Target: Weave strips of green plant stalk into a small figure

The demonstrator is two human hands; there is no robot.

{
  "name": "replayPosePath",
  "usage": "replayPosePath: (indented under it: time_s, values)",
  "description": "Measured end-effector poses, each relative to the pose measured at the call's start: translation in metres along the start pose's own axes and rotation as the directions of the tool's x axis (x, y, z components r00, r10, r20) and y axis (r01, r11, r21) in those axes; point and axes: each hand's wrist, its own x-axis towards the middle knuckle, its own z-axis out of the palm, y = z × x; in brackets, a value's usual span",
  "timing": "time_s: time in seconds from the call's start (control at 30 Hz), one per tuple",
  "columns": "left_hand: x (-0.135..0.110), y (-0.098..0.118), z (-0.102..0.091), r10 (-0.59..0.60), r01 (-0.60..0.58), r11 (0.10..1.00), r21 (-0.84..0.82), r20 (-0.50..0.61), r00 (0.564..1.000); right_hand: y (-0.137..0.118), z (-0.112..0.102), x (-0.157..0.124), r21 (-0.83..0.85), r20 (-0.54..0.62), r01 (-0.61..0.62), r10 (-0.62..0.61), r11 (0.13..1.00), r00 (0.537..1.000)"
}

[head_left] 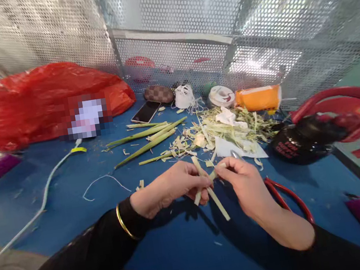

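Observation:
Two pale green plant strips [219,204] cross each other above the blue table. My left hand [187,181] pinches them where they cross, thumb on top. At the upper right end of the slanting strip, my right hand [239,180] has its thumb and fingers closed on the tip. Beyond my hands lie several long green stalks [154,144] with pointed ends. A heap of shredded plant scraps [246,125] spreads to their right, with white paper pieces on it. Beside my right forearm are red scissor-like handles [294,199]; the blades are mostly hidden.
At the back are a red plastic bag [43,101], a phone [146,112], a checkered pouch [158,94], white string [184,97], a tape roll [221,96] and an orange packet [259,98]. A black bottle [303,141] stands right. A white cable [51,177] crosses the left side.

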Motion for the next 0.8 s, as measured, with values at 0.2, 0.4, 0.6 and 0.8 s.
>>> replayPosePath:
  time_s: [0.2, 0.4, 0.6, 0.8]
  values:
    - [-0.001, -0.003, -0.002, -0.013, 0.012, 1.0, 0.028, 0.013, 1.0, 0.0, -0.002, 0.001, -0.023, 0.028, 0.024, -0.024, 0.999, 0.999]
    - [-0.002, -0.001, 0.004, -0.098, 0.098, 0.994, 0.039, -0.024, 0.995, -0.007, -0.005, 0.007, -0.056, 0.102, 0.07, -0.064, 0.996, 0.993]
    - [-0.001, 0.001, 0.006, -0.117, 0.115, 0.989, 0.09, 0.013, 0.993, -0.01, -0.001, 0.003, -0.108, 0.227, -0.036, 0.06, 0.993, 0.972]
    - [0.0, -0.001, 0.005, -0.11, 0.108, 0.992, 0.059, 0.037, 0.993, -0.007, 0.0, 0.002, -0.04, 0.208, -0.06, 0.067, 0.997, 0.976]
